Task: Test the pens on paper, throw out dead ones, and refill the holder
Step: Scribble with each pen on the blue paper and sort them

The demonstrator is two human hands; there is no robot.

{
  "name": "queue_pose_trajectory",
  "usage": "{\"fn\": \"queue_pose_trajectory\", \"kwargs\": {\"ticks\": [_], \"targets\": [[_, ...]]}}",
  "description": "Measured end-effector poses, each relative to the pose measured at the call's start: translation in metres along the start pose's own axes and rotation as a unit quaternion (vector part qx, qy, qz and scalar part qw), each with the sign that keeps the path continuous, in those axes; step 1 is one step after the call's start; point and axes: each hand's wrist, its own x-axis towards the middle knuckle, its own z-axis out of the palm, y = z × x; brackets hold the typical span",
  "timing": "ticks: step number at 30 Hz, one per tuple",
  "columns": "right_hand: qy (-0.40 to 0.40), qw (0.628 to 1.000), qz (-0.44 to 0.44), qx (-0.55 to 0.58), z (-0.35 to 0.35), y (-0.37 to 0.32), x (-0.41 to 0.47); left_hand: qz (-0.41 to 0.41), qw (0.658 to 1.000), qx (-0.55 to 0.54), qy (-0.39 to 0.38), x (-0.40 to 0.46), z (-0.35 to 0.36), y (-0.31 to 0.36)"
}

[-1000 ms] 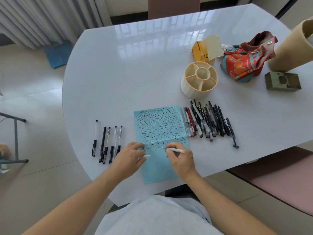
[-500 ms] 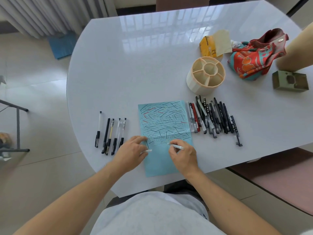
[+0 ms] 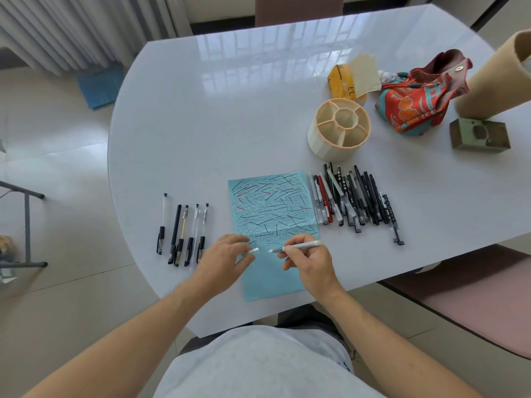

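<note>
The right hand (image 3: 311, 261) grips a white pen (image 3: 298, 246) above the blue paper (image 3: 273, 222) (its tip points left). The left hand (image 3: 227, 261) pinches the white cap (image 3: 252, 251). The holder (image 3: 339, 129) stands behind the pen pile (image 3: 356, 199).

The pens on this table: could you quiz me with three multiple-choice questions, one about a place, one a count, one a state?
1. Where is the round holder?
A. beyond the big pen pile
B. left of the paper
C. on the floor

2. How many pens lie left of the blue paper?
A. two
B. five
C. nine

3. What is in the holder?
A. pens
B. water
C. nothing

Answers:
1 A, it stands just past the big pen pile.
2 B, the left pens form a row of five.
3 C, its compartments show only bare bottoms.
</note>
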Motion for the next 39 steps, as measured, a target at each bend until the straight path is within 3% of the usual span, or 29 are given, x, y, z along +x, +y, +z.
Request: {"fn": "queue_pose_trajectory", "kwargs": {"ticks": [27,39], "targets": [[-0.002,0.998,0.017,0.053,-0.002,-0.014,0.007,0.050,0.998,-0.010,-0.044,0.022,-0.017,0.042],[0.034,0.999,0.033,0.000,0.004,-0.024,0.016,0.015,1.000,-0.018,-0.021,0.028,-0.005,0.052]]}}
